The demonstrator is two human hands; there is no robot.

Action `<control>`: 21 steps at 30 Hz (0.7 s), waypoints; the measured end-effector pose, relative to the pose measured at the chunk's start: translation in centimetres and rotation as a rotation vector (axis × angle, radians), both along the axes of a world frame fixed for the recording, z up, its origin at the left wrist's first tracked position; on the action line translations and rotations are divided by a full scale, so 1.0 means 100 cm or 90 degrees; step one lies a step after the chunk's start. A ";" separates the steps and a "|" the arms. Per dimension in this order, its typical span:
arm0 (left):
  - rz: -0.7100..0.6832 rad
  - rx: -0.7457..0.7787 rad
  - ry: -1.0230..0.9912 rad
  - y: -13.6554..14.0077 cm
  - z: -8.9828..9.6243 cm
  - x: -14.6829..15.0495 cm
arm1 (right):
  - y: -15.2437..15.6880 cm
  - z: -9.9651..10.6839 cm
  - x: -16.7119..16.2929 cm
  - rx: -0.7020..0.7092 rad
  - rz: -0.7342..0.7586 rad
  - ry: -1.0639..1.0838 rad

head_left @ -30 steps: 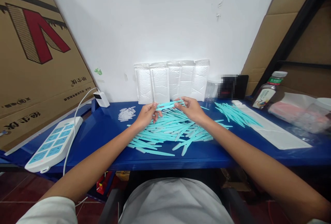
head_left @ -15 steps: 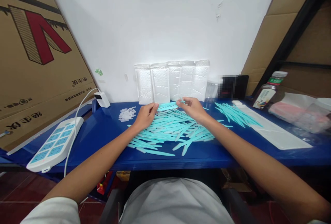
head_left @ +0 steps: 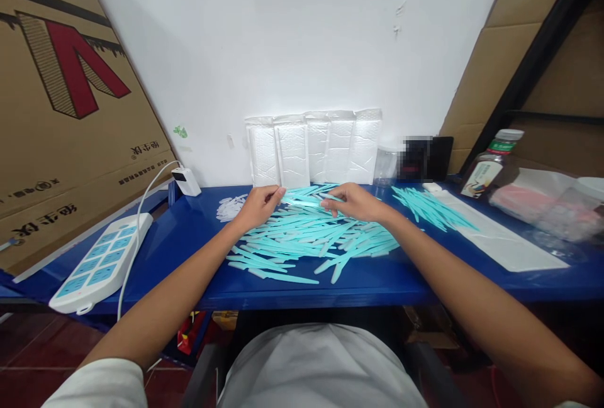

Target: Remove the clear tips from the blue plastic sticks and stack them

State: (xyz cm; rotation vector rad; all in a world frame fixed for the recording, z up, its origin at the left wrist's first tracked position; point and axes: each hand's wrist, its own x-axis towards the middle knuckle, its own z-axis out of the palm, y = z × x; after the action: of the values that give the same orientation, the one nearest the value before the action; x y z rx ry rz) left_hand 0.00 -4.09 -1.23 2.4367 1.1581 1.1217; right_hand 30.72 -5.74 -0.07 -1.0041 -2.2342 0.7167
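Observation:
A wide heap of thin turquoise plastic sticks point(head_left: 306, 235) lies on the blue table point(head_left: 189, 238) in front of me. My left hand point(head_left: 256, 204) rests at the heap's far left edge, fingers curled on a few sticks that run toward my right hand. My right hand point(head_left: 356, 202) lies palm down on the far side of the heap, fingertips pinching the same sticks. A second, smaller bunch of turquoise sticks point(head_left: 427, 207) lies to the right, beside a long white bag point(head_left: 500, 238).
White padded envelopes point(head_left: 314, 147) lean on the wall behind the heap. Small clear plastic pieces point(head_left: 229, 208) lie at far left of it. A white power strip point(head_left: 101, 263) and charger point(head_left: 185, 180) sit left, cardboard point(head_left: 61, 100) behind. A bottle point(head_left: 491, 163) and bags are on the right.
Both hands have come down from just above the heap onto it, and the few sticks they held up now lie low against the pile. The left hand shifted slightly left.

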 end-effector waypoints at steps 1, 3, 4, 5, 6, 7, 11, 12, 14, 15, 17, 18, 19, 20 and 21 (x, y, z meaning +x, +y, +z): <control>0.009 0.003 -0.012 0.003 0.001 -0.005 | 0.001 0.001 0.003 -0.004 -0.011 -0.001; 0.036 0.006 -0.039 0.010 0.003 -0.014 | 0.004 0.002 0.010 -0.020 -0.032 0.000; 0.045 0.004 -0.047 0.013 0.003 -0.018 | 0.005 0.002 0.013 -0.029 -0.039 0.003; 0.049 -0.001 -0.051 0.015 0.003 -0.021 | 0.006 0.003 0.015 -0.037 -0.044 0.006; 0.046 -0.008 -0.048 0.016 0.003 -0.023 | 0.007 0.003 0.016 -0.042 -0.045 0.008; 0.037 -0.016 -0.039 0.016 0.002 -0.023 | 0.007 0.002 0.017 -0.043 -0.042 0.008; -0.023 -0.038 0.032 0.008 0.002 -0.014 | 0.006 0.003 0.015 -0.032 0.003 -0.008; -0.035 -0.040 0.050 0.006 0.002 -0.011 | 0.006 0.003 0.014 -0.027 0.012 -0.011; -0.051 -0.045 0.075 0.001 0.003 -0.007 | 0.005 0.003 0.012 -0.024 0.023 -0.016; -0.057 -0.048 0.082 -0.001 0.003 -0.005 | 0.005 0.003 0.012 -0.024 0.028 -0.018; -0.075 -0.054 0.093 -0.004 0.002 -0.002 | 0.005 0.003 0.011 -0.027 0.038 -0.017; -0.085 -0.057 0.098 -0.005 0.002 -0.001 | 0.005 0.003 0.010 -0.033 0.041 -0.015; -0.096 -0.060 0.103 -0.006 0.002 0.000 | 0.005 0.003 0.009 -0.039 0.043 -0.014; -0.105 -0.065 0.107 -0.007 0.002 0.002 | 0.004 0.003 0.008 -0.047 0.044 -0.013; -0.112 -0.069 0.109 -0.008 0.002 0.004 | 0.004 0.003 0.008 -0.055 0.045 -0.012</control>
State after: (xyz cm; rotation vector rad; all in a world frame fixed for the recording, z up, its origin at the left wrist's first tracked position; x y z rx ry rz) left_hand 0.37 -4.89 -1.01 2.5303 0.9963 0.7931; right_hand 31.49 -5.31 0.19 -0.9800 -2.2825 0.8439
